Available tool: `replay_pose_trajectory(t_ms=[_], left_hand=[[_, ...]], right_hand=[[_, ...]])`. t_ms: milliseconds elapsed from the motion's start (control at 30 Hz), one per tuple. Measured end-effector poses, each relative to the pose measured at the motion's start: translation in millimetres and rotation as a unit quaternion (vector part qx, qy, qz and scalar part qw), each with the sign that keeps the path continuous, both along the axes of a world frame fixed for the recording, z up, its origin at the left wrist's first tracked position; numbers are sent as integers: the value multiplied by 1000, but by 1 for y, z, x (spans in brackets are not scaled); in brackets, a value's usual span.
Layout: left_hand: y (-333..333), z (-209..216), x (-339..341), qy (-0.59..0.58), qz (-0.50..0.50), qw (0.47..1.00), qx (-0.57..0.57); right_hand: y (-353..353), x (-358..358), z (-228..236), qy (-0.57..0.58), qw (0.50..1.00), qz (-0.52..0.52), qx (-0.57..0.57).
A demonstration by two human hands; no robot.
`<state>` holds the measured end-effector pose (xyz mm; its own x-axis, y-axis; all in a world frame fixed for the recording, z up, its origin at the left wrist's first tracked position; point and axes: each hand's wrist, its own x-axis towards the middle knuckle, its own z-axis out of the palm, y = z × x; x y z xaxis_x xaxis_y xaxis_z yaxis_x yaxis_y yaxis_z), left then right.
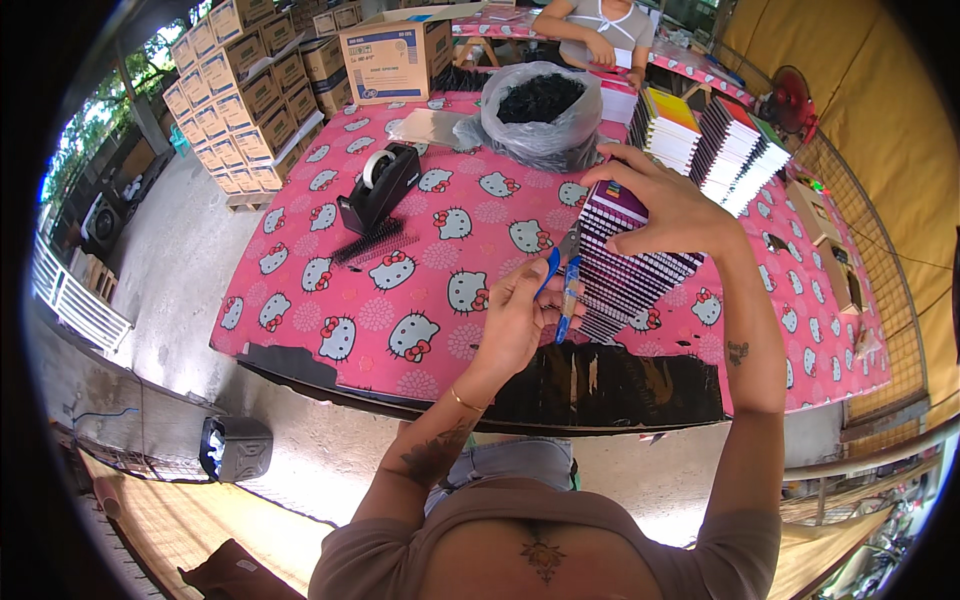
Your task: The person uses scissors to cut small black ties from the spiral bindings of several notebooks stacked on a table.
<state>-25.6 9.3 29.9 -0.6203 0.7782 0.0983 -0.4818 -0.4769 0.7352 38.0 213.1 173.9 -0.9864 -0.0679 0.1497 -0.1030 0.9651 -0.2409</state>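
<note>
My left hand (pixel 525 300) holds blue-handled pliers (pixel 567 285), fingers wrapped about the handles. Their grey metal jaws point up and away, against the bound edge of a stack of spiral notebooks (pixel 635 275). Dark coils show along the stack's near left side, and the top notebook has a purple cover (pixel 618 200). My right hand (pixel 680 205) grips the top of this stack, with the thumb on the near side and the fingers curved over the far side. The palm hides part of the cover.
On the pink patterned tablecloth (pixel 375 320) are a black tape dispenser (pixel 385 185), loose black coils (pixel 370 243) and a plastic bag (pixel 545 110) of black coils. Notebook stacks (pixel 725 150) stand far right. Cartons (pixel 240 100) are piled far left. Another person (pixel 610 40) works across the table.
</note>
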Motion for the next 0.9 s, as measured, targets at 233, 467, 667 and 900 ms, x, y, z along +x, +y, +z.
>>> replay_pose_trajectory(t_ms=[233, 467, 667, 900], left_hand=[[-2, 2, 5, 522, 306, 772, -195], [-3, 0, -3, 51, 27, 995, -76], [-10, -1, -10, 301, 101, 930, -187], [-13, -6, 1, 72, 12, 994, -87]], right_hand=[[1, -1, -2, 7, 1000, -4, 1], [-1, 0, -1, 7, 1000, -12, 8], [-3, 0, -1, 6, 1000, -12, 12], [2, -1, -2, 4, 1000, -9, 3]])
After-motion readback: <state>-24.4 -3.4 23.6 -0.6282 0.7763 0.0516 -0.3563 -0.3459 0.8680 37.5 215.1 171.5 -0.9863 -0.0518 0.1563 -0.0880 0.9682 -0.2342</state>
